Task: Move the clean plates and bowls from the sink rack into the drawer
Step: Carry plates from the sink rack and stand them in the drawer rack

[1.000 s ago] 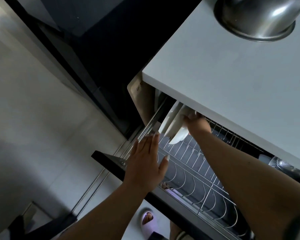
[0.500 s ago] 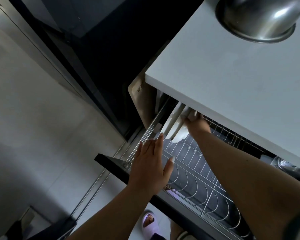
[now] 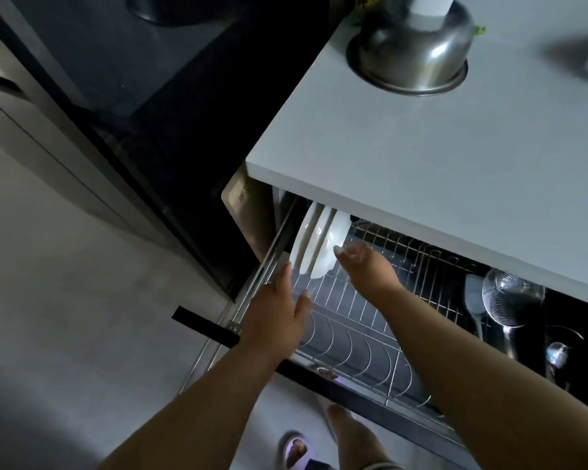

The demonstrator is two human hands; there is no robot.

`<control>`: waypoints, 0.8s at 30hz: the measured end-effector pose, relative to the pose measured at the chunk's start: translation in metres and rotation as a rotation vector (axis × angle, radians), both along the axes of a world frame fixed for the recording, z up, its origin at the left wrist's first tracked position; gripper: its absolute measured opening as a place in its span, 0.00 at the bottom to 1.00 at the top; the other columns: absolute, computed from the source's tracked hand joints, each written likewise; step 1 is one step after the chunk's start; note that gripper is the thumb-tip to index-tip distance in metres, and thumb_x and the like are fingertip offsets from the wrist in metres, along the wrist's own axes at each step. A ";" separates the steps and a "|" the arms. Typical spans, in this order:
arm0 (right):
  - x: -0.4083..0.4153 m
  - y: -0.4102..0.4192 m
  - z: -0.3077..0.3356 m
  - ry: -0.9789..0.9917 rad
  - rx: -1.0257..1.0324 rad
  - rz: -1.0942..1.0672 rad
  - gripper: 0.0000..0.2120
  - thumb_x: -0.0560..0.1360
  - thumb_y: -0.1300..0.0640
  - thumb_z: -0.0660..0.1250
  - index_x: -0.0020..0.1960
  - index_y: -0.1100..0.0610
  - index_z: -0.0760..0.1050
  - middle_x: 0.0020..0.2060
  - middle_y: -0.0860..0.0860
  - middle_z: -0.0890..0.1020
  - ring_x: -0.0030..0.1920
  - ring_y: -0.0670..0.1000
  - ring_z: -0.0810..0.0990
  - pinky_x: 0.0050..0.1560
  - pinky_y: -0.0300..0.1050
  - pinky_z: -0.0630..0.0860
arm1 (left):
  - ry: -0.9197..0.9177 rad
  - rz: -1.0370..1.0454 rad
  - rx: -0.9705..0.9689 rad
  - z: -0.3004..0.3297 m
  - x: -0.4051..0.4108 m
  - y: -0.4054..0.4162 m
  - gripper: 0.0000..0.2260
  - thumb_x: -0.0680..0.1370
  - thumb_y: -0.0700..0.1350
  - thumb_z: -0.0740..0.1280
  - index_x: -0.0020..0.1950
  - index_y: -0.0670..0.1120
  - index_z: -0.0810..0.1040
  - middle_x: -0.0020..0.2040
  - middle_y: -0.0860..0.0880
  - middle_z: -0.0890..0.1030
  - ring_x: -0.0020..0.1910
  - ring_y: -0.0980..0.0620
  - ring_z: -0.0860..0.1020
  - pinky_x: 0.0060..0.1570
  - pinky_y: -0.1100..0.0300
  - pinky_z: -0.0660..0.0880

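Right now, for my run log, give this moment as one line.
plates: upright in drawer rack, left end | right hand: open beside plates | left hand: open over rack | drawer: open

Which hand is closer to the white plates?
The right hand; its fingers reach the plates, while the left hand hovers lower over the rack.

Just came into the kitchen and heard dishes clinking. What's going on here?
A person is loading white plates upright into the wire rack of a pulled-out drawer under the counter. The right hand is open beside the plates; the left hand hovers open over the rack.
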State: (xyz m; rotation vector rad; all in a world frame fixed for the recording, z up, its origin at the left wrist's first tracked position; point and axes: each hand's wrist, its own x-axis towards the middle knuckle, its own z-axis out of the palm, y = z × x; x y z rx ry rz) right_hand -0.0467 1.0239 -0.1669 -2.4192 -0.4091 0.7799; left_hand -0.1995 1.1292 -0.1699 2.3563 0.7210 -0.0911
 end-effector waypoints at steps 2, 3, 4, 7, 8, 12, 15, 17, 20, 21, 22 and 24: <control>-0.011 -0.014 0.017 -0.038 0.043 -0.004 0.21 0.80 0.43 0.55 0.33 0.54 0.62 0.26 0.50 0.66 0.28 0.50 0.65 0.30 0.42 0.59 | 0.012 -0.026 0.010 0.007 0.002 -0.005 0.26 0.81 0.56 0.56 0.77 0.50 0.56 0.66 0.47 0.76 0.62 0.46 0.75 0.60 0.49 0.72; -0.016 -0.023 0.023 -0.048 0.062 -0.019 0.21 0.81 0.44 0.55 0.35 0.55 0.64 0.28 0.52 0.68 0.29 0.50 0.66 0.31 0.43 0.60 | 0.007 -0.040 0.021 0.012 0.003 -0.010 0.25 0.81 0.55 0.57 0.76 0.49 0.59 0.64 0.46 0.77 0.61 0.46 0.76 0.59 0.50 0.73; -0.022 -0.033 0.029 -0.055 0.083 -0.038 0.20 0.81 0.45 0.55 0.36 0.57 0.67 0.29 0.53 0.70 0.31 0.51 0.67 0.32 0.43 0.62 | -0.001 -0.055 0.029 0.018 0.004 -0.015 0.23 0.81 0.54 0.57 0.75 0.49 0.61 0.62 0.46 0.79 0.59 0.45 0.77 0.57 0.51 0.73; -0.037 -0.066 0.036 -0.039 0.150 -0.149 0.26 0.80 0.44 0.55 0.42 0.67 0.72 0.34 0.56 0.74 0.34 0.52 0.70 0.36 0.44 0.65 | -0.010 -0.093 0.020 0.038 0.003 -0.035 0.21 0.81 0.52 0.58 0.73 0.48 0.64 0.55 0.48 0.81 0.54 0.45 0.79 0.52 0.53 0.74; -0.041 -0.078 0.039 -0.032 0.182 -0.205 0.27 0.80 0.44 0.55 0.44 0.69 0.73 0.34 0.56 0.75 0.34 0.52 0.71 0.37 0.44 0.66 | -0.006 -0.106 0.012 0.044 0.003 -0.042 0.20 0.81 0.52 0.58 0.72 0.49 0.64 0.54 0.49 0.81 0.53 0.45 0.79 0.51 0.54 0.74; -0.051 -0.127 0.053 -0.036 0.275 -0.374 0.24 0.80 0.44 0.57 0.46 0.67 0.75 0.33 0.55 0.78 0.33 0.52 0.74 0.38 0.46 0.71 | -0.002 -0.188 -0.008 0.063 0.007 -0.076 0.20 0.81 0.53 0.57 0.73 0.51 0.63 0.50 0.49 0.81 0.49 0.47 0.79 0.49 0.54 0.75; -0.056 -0.159 0.062 -0.043 0.323 -0.468 0.23 0.79 0.44 0.58 0.46 0.66 0.76 0.33 0.55 0.78 0.33 0.53 0.74 0.38 0.47 0.72 | -0.015 -0.261 -0.010 0.074 0.010 -0.101 0.20 0.81 0.54 0.56 0.73 0.51 0.63 0.44 0.51 0.80 0.44 0.49 0.79 0.46 0.53 0.75; -0.060 -0.179 0.067 -0.050 0.362 -0.532 0.23 0.79 0.45 0.59 0.46 0.67 0.76 0.32 0.55 0.77 0.33 0.52 0.73 0.38 0.47 0.71 | -0.023 -0.307 0.002 0.081 0.015 -0.117 0.20 0.82 0.54 0.56 0.73 0.51 0.62 0.41 0.53 0.79 0.42 0.51 0.78 0.45 0.55 0.75; -0.061 -0.209 0.080 -0.067 0.394 -0.582 0.22 0.79 0.47 0.60 0.46 0.67 0.77 0.32 0.56 0.78 0.33 0.53 0.73 0.39 0.48 0.70 | -0.048 -0.375 0.018 0.091 0.026 -0.145 0.20 0.82 0.53 0.57 0.73 0.50 0.63 0.38 0.52 0.79 0.37 0.52 0.78 0.39 0.57 0.74; -0.061 -0.218 0.085 -0.069 0.413 -0.598 0.21 0.79 0.48 0.60 0.46 0.66 0.77 0.33 0.56 0.78 0.34 0.53 0.73 0.39 0.48 0.70 | -0.052 -0.397 0.026 0.095 0.030 -0.154 0.20 0.82 0.53 0.57 0.73 0.50 0.63 0.37 0.52 0.78 0.35 0.52 0.78 0.37 0.58 0.73; -0.061 -0.229 0.089 -0.071 0.433 -0.621 0.19 0.79 0.48 0.61 0.45 0.64 0.78 0.33 0.55 0.78 0.34 0.53 0.74 0.39 0.48 0.71 | -0.051 -0.418 0.034 0.097 0.034 -0.164 0.20 0.82 0.54 0.57 0.72 0.51 0.64 0.37 0.51 0.78 0.35 0.52 0.77 0.36 0.58 0.72; -0.062 -0.254 0.095 -0.101 0.441 -0.674 0.16 0.79 0.48 0.61 0.44 0.58 0.78 0.32 0.50 0.79 0.33 0.50 0.75 0.39 0.47 0.72 | -0.058 -0.454 0.043 0.104 0.042 -0.186 0.19 0.82 0.54 0.57 0.72 0.51 0.64 0.39 0.51 0.79 0.36 0.51 0.78 0.37 0.58 0.74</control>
